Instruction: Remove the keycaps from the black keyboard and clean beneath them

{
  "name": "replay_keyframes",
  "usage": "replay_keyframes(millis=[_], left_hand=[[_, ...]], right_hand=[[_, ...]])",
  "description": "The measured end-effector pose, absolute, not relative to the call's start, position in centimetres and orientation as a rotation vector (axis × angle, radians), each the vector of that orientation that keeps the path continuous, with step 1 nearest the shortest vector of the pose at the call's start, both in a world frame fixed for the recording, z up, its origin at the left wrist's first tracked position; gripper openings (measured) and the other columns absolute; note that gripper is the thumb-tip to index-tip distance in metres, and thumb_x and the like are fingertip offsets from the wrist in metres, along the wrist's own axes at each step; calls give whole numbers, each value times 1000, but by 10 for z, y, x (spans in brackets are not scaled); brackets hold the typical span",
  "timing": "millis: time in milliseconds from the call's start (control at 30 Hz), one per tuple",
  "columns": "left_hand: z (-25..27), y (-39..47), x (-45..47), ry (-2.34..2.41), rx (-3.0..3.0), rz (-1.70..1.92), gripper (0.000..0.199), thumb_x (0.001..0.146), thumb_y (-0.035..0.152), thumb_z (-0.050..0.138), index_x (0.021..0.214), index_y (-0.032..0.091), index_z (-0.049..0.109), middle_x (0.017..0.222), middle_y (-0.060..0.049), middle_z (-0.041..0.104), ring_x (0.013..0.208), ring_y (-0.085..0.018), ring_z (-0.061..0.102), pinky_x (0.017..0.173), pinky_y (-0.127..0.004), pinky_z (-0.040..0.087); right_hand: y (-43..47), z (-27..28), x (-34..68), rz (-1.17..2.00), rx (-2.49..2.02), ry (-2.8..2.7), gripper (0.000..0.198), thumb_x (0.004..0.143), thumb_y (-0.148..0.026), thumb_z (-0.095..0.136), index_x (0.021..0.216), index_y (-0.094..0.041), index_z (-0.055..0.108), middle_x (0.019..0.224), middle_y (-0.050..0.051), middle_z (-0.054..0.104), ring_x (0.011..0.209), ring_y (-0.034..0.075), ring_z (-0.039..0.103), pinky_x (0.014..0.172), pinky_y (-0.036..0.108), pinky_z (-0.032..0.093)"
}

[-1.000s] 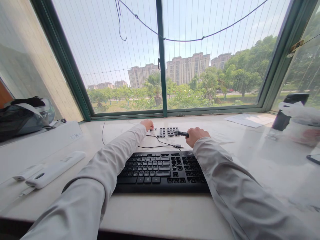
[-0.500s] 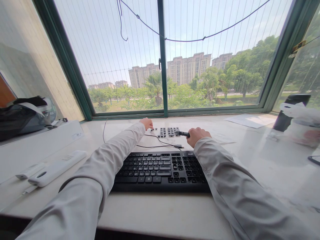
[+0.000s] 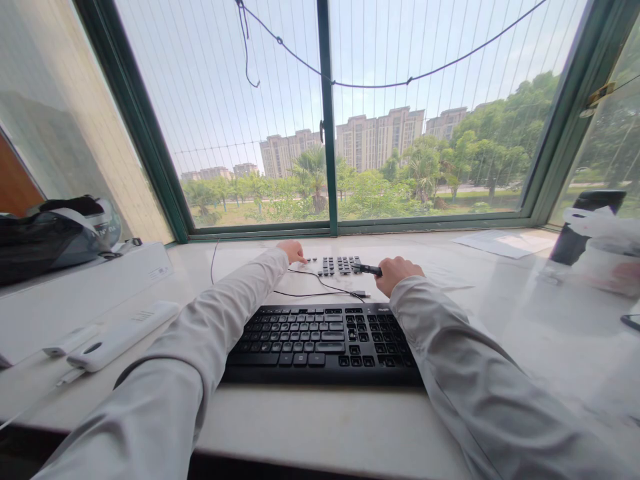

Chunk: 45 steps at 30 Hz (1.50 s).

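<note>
On the counter [image 3: 320,417], loose keycaps [image 3: 343,262] on the far side of the keyboard [image 3: 305,339] are probably light, rigid and best held by opposite edges; the right hand [image 3: 399,275] clamps a black tool [image 3: 370,269], while closure of the left hand [image 3: 292,252], to their left, cannot be determined.

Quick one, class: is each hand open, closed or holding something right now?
Left hand: at the loose keycaps; whether it grips one cannot be told.
Right hand: closed, holding a dark tool.
</note>
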State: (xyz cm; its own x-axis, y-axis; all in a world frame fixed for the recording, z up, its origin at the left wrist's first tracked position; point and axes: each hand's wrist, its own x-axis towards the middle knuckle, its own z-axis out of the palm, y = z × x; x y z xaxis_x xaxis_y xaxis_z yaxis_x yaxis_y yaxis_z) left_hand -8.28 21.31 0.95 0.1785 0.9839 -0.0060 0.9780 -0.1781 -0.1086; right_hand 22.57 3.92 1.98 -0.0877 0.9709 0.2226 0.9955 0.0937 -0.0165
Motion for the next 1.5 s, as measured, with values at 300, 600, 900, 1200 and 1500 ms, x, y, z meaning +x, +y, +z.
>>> replay_keyframes(millis=[300, 600, 900, 1200, 1500], left_hand=[[4, 219, -78, -1911, -2291, 105, 45, 64, 60, 65, 92, 26, 74, 103, -7, 70, 90, -20, 63, 73, -23, 45], [10, 219, -94, -1916, -2300, 193, 45, 57, 62, 68, 82, 25, 74, 93, -6, 72, 84, -19, 63, 74, -23, 44], [17, 213, -110, -1901, -2387, 199, 41, 62, 56, 70, 93, 29, 72, 100, -1, 71, 76, -14, 64, 68, -19, 43], [15, 206, -106, -1786, -2506, 207, 24, 71, 39, 68, 93, 32, 72, 100, 5, 70, 58, -7, 61, 65, -17, 42], [12, 217, -114, -1870, -2281, 144, 20, 69, 35, 70, 88, 28, 72, 99, -1, 71, 92, -18, 63, 79, -23, 43]], right_hand=[[39, 20, 226, -208, -2002, -2181, 34, 81, -34, 48, 101, -13, 65, 101, 19, 64, 90, 28, 61, 70, 34, 44], [38, 19, 226, -217, -1977, -2190, 33, 80, -33, 47, 99, -14, 66, 99, 19, 65, 88, 30, 63, 68, 36, 45], [42, 18, 227, -203, -1989, -2176, 31, 80, -34, 49, 97, -15, 67, 99, 19, 64, 87, 29, 62, 68, 36, 45], [44, 18, 227, -210, -2032, -2170, 32, 79, -35, 49, 99, -17, 66, 100, 16, 64, 88, 27, 62, 70, 36, 47], [41, 17, 228, -228, -1985, -2182, 33, 80, -33, 47, 100, -14, 66, 99, 19, 64, 88, 30, 62, 68, 36, 45]])
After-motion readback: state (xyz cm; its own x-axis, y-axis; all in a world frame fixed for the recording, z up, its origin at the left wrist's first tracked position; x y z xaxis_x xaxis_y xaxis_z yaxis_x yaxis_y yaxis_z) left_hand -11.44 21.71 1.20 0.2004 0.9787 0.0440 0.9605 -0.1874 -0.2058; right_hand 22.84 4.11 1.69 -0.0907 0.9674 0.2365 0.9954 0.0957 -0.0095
